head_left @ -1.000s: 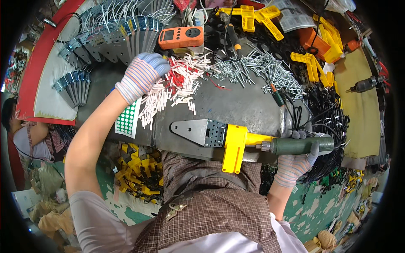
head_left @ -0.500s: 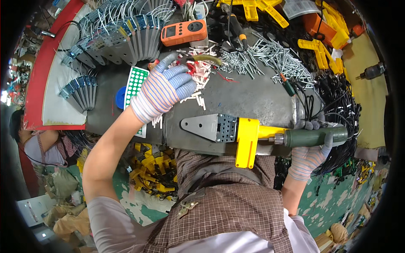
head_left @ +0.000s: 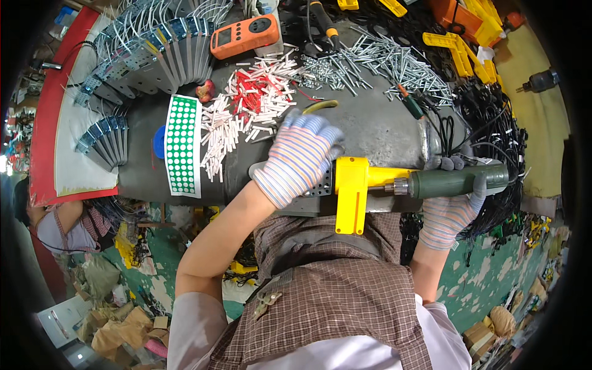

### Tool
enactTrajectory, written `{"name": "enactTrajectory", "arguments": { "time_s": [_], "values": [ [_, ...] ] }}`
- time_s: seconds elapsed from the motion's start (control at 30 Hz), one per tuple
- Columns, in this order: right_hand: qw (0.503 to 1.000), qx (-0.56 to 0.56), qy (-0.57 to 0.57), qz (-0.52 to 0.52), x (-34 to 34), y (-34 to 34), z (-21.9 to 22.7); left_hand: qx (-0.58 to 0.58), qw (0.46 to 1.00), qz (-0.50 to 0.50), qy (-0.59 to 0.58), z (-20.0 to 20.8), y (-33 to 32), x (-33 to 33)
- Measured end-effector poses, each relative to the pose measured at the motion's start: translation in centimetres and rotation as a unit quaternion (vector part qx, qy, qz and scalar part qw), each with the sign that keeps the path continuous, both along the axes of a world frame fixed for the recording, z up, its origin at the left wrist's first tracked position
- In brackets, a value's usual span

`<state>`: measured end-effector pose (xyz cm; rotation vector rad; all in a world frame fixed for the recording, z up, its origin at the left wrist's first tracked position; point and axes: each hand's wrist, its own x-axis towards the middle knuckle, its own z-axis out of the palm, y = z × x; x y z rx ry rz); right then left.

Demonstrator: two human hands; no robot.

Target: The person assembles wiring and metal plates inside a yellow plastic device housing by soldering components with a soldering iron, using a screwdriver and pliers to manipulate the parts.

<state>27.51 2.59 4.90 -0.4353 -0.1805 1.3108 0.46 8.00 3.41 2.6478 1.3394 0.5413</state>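
My left hand (head_left: pixel 299 154), in a striped glove with grey fingertips, is closed with its fingers drawn together over a grey metal plate (head_left: pixel 302 206). Whatever its blurred fingertips hold is hidden. The plate's perforated block joins a yellow plastic bracket (head_left: pixel 350 197), which projects over the table's front edge. My right hand (head_left: pixel 453 213) is wrapped round a dark green electric screwdriver (head_left: pixel 456 182), its tip pointing left at the bracket. Just beyond my left fingertips a curved olive-yellow piece (head_left: pixel 320 106) shows; I cannot tell whether they touch.
Short white and red tubes (head_left: pixel 246 98) lie heaped beside a green-dotted sticker sheet (head_left: pixel 184 148). An orange meter (head_left: pixel 245 37), loose screws (head_left: pixel 388 61) and a small screwdriver (head_left: pixel 410 102) lie beyond. Metal plates with white wires (head_left: pixel 160 61) stand left; black cables (head_left: pixel 493 132) crowd the right.
My left hand has moved right and nearer, from above the white tubes to over the metal plate. The view has shifted slightly. My right hand still grips the electric screwdriver in much the same place.
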Motion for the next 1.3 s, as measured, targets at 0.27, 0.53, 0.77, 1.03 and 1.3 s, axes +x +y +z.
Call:
{"name": "enactTrajectory", "arguments": {
  "time_s": [0.27, 0.53, 0.77, 1.03, 1.3],
  "values": [
    [1.0, 0.005, 0.014, 0.004, 0.1, 0.2, -0.3, -0.084, 0.992, -0.024, 0.091, 0.8, 4.4, -0.9],
    [1.0, -0.013, 0.015, -0.007, -0.1, 0.0, 0.0, -0.097, 0.995, 0.01, -0.026, -1.0, 6.1, -2.3],
    [0.999, -0.032, 0.004, -0.026, 0.0, 0.1, 0.1, -0.221, 0.953, 0.155, -0.138, 1.9, 6.3, -3.4],
    [0.999, -0.027, 0.0, -0.02, 0.0, 0.1, 0.1, -0.093, 0.985, 0.121, -0.077, 3.0, 3.9, -2.2],
    [0.999, -0.029, 0.013, -0.014, -0.4, 0.2, 0.2, -0.015, 0.971, 0.223, -0.084, 0.8, 3.5, -0.7]
  ]
}}
